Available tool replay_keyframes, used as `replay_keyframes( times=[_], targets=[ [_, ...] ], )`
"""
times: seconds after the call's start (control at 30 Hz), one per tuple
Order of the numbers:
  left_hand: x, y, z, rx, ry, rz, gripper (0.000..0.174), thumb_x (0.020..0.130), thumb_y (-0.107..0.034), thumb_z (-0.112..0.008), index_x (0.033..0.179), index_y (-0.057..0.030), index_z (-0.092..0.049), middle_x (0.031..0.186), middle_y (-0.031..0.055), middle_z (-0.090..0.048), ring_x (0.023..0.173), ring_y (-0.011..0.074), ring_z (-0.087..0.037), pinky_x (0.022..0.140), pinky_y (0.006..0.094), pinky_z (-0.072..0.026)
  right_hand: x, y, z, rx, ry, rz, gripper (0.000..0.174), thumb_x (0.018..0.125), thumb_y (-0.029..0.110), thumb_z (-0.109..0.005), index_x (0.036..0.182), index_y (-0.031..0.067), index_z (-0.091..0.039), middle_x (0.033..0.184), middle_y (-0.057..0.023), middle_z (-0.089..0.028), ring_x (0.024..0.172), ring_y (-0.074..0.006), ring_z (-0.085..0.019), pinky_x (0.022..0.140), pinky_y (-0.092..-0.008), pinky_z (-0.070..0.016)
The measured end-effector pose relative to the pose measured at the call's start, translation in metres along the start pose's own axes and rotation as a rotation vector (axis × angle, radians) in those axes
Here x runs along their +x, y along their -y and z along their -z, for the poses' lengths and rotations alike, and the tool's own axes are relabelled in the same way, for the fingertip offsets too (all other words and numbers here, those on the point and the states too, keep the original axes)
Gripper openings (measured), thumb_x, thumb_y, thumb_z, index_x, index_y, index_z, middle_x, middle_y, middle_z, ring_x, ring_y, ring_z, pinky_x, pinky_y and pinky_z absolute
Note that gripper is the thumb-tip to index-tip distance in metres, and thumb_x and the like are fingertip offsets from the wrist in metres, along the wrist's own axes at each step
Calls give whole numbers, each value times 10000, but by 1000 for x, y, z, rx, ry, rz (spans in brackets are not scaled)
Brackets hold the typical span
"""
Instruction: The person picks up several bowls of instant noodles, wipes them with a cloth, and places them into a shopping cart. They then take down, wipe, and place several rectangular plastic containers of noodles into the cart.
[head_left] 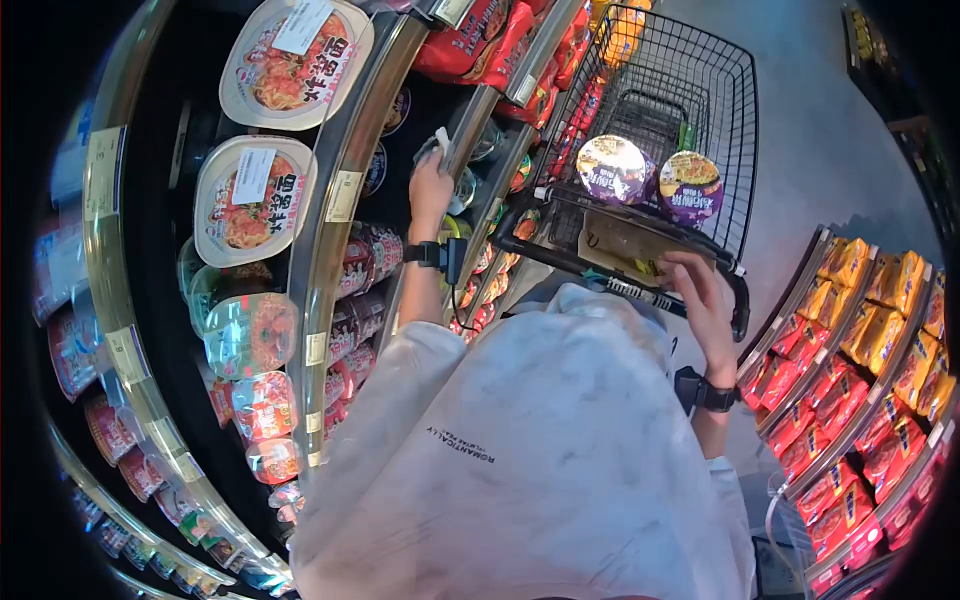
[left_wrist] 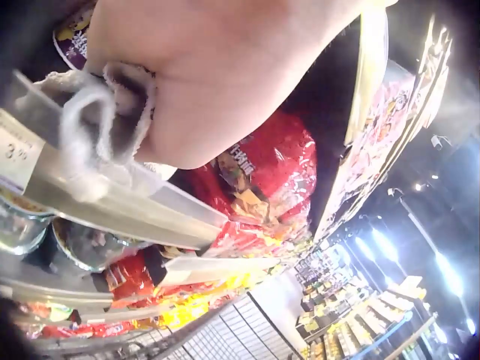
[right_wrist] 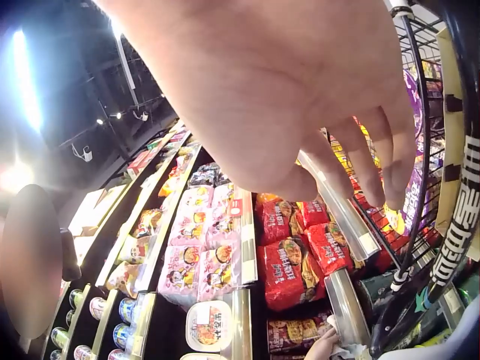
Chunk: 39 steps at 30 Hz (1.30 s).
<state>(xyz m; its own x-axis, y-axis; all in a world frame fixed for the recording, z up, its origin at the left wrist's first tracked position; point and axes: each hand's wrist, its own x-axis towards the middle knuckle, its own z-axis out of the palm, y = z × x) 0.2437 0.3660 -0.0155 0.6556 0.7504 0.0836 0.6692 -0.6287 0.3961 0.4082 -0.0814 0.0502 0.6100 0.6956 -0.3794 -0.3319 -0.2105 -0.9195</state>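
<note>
My left hand (head_left: 430, 190) reaches to the shelf on the left and grips a crumpled whitish cloth (head_left: 443, 140). In the left wrist view the folded cloth (left_wrist: 109, 124) bunches out beside the curled fingers, against the shelf's front rail (left_wrist: 142, 206). Part of it is hidden by the hand. My right hand (head_left: 703, 305) is held by the cart handle (head_left: 640, 290), fingers extended and holding nothing. The right wrist view shows its palm (right_wrist: 277, 90) with the fingers spread beside the cart's frame.
Two purple noodle cups, one (head_left: 612, 168) beside another (head_left: 690, 187), sit in the black wire cart (head_left: 735, 100). Boxed noodles (head_left: 255, 200) and red noodle packs (head_left: 465, 45) fill the shelves at left. A rack of red and yellow packs (head_left: 830, 400) stands at right.
</note>
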Motion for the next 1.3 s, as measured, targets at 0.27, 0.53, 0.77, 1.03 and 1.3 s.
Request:
replay_keyframes(
  times=[0.27,0.53,0.77,1.03,1.3],
  targets=[
    [71,12,-11,-224,275,174,530,974,-285,-329,1362,26,-512,1391,258,-532,1336,395,-456,1130,381,-318,10,-1,-7,8,45,15,292,1057,214,-499,1237,-3,-574,1144,-67,-647,1006,-121,-621,919,-271,-487],
    [103,5,-13,-190,273,161,519,912,-168,-402,1393,-5,-511,1010,144,-631,764,181,-564,663,297,-466,-5,-41,7,189,-23,-79,275,1053,197,-510,1236,-3,-558,1123,-68,-663,1022,-131,-633,912,-267,-489],
    [40,-8,3,-59,253,-80,464,902,27,-367,1333,37,-540,1213,200,-605,1161,345,-591,1007,372,-435,-2,-42,18,226,-19,-93,267,1053,194,-507,1220,-5,-567,1124,-71,-662,994,-130,-627,922,-278,-488],
    [3,37,26,142,395,338,520,1001,-329,-378,1310,43,-568,1109,271,-683,1048,357,-668,914,399,-483,7,-39,23,242,-17,-98,248,1042,179,-514,1202,1,-581,1124,-62,-661,987,-136,-635,890,-277,-489],
    [-9,25,43,-102,325,603,480,952,-523,-411,935,-82,-601,908,105,-596,821,314,-566,678,489,-471,10,-37,41,186,-66,-63,256,1037,175,-523,1213,0,-586,1086,-75,-668,990,-132,-632,876,-282,-490]
  ],
)
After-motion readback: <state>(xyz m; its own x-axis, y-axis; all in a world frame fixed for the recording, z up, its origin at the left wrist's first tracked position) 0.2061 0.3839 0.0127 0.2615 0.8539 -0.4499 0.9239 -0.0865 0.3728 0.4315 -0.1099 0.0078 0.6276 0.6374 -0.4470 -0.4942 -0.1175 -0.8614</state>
